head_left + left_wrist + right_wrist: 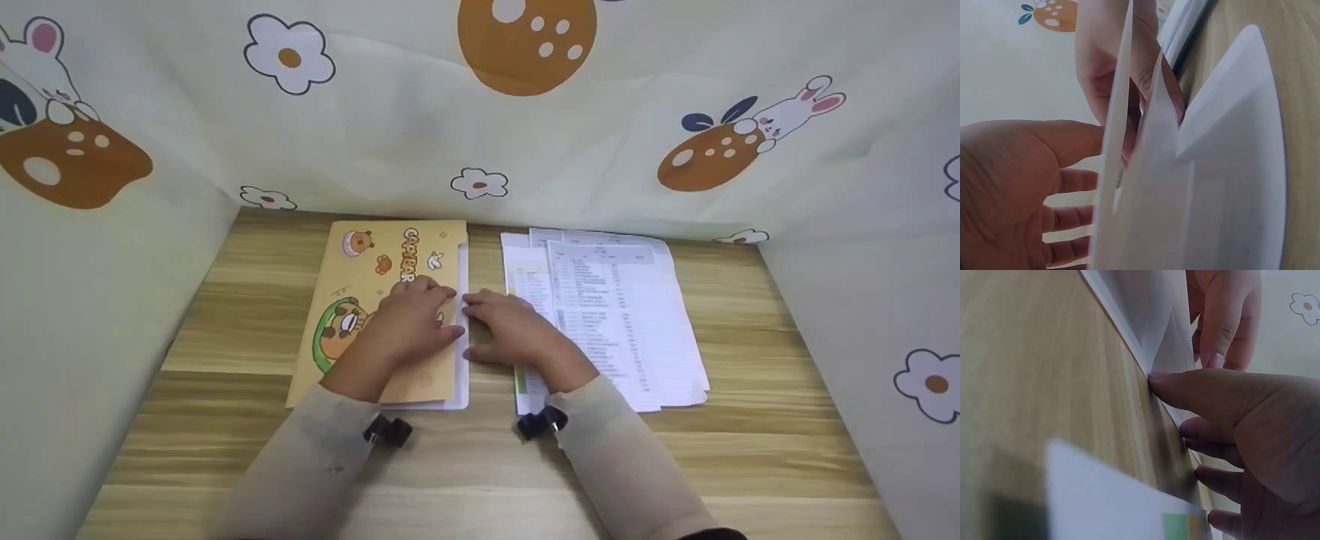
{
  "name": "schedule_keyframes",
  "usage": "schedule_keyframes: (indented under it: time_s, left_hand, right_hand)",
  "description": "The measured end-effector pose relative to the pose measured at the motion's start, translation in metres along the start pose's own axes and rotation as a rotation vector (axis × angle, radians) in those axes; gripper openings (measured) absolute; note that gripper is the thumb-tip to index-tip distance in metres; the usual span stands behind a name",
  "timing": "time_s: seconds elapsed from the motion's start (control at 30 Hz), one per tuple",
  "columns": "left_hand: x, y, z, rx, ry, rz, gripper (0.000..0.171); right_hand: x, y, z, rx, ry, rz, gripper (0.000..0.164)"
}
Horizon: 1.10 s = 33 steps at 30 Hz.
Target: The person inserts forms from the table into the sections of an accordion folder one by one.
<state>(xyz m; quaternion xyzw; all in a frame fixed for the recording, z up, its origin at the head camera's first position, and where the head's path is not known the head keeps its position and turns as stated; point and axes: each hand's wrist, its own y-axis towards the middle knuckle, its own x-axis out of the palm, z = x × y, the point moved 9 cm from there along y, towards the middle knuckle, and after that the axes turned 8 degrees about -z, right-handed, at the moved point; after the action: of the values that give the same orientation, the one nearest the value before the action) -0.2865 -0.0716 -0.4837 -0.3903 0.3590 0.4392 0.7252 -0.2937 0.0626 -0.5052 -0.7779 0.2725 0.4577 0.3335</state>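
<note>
A tan folder (420, 382) with capybara drawings lies on the left of the table, with white sheets (462, 390) showing along its right side. My left hand (416, 322) rests on the folder's cover, fingers extended toward that edge. In the left wrist view, the left hand (1010, 191) touches the outer side of the slightly raised cover (1114, 140). From the right, my right hand (514, 330) touches the edge of the white sheets. Close up in the right wrist view, the right hand's thumb and fingertips (1165, 379) press along this edge.
Printed papers (600, 322) lie stacked in slight disarray at the right, under my right forearm. Patterned cloth walls (405, 127) enclose the wooden table (225, 330) at the back and both sides. A small black device sits on each wrist.
</note>
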Motion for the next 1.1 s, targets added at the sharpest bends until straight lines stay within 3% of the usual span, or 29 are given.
schedule_keyframes:
  time_s: [0.47,0.87,1.1]
  left_hand:
    - [-0.005,0.013,0.001,-0.031,-0.032,-0.027,0.065]
    - [-0.020,0.023,0.006,-0.040,-0.017,-0.049,0.054]
    - [-0.023,0.029,0.007,-0.068,0.017,-0.036,0.060]
  right_hand:
    - [0.000,-0.001,0.005,0.045,0.050,-0.006,0.075]
    - [0.001,-0.001,0.005,0.030,0.015,-0.015,0.079]
    - [0.001,-0.001,0.004,0.022,0.010,-0.012,0.081]
